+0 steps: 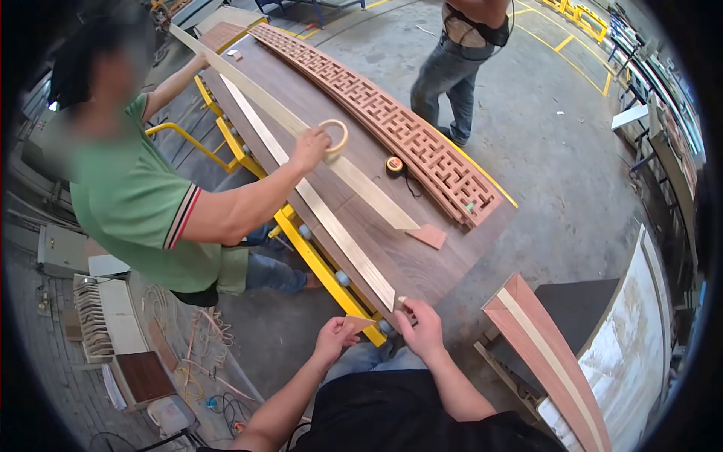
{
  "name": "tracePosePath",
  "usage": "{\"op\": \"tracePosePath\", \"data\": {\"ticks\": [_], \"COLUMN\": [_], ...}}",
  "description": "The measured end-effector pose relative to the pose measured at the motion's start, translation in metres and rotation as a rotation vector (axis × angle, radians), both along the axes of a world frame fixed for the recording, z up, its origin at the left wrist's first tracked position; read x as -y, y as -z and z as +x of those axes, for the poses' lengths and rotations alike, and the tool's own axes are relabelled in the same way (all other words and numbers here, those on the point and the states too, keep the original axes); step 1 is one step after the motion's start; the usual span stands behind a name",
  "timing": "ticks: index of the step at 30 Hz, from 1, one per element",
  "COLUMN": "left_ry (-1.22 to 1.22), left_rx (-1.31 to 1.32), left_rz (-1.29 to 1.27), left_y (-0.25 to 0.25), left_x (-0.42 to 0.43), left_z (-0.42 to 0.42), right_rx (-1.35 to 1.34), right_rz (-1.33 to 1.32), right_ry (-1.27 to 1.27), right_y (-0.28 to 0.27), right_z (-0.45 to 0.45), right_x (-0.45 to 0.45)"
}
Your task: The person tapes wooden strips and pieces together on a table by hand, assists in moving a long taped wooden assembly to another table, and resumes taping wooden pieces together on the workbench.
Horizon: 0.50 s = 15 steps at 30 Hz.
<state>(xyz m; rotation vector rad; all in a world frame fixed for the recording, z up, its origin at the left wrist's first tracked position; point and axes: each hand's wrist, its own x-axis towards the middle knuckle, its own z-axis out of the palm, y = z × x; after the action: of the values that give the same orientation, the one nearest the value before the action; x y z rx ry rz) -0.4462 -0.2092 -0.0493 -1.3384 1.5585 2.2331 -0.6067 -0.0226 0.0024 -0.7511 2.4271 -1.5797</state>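
My left hand (336, 340) pinches a small reddish wood piece (360, 324) near the table's lower corner. My right hand (422, 328) is closed at the table edge, its fingertips by the near end of a pale wood strip (343, 233). A small pale bit shows at those fingertips, too small to name. Beyond, a second pale strip (369, 188) lies along the table, with a reddish wood piece (428, 236) at its near end. A co-worker's hand (310, 149) holds a roll of tape (346, 137) over that strip.
A long curved lattice panel (376, 105) lies along the table's (467, 260) far side, beside a tape measure (393, 166). The co-worker in green (143, 203) stands at the left. Another person (452, 75) stands beyond. A curved striped board (542, 346) rests at my right.
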Motion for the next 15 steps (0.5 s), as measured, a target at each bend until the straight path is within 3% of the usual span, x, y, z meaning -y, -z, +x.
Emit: {"op": "tracePosePath", "data": {"ticks": [5,7,15], "left_ry": [0.015,0.031,-0.096], "left_rx": [-0.016,-0.023,0.020], "left_rz": [0.075,0.070,0.135], "left_y": [0.019,0.029,0.105], "left_x": [-0.013,-0.019,-0.017], "left_z": [-0.004,-0.009,-0.025], "right_rx": [0.355,0.379,0.060], "right_rz": [0.092,0.123,0.338], "right_ry": [-0.018,0.005,0.072], "right_y": [0.040,0.062,0.152], "right_z": [-0.001,-0.005,-0.075], "right_x": [-0.009,-0.017,-0.004]}}
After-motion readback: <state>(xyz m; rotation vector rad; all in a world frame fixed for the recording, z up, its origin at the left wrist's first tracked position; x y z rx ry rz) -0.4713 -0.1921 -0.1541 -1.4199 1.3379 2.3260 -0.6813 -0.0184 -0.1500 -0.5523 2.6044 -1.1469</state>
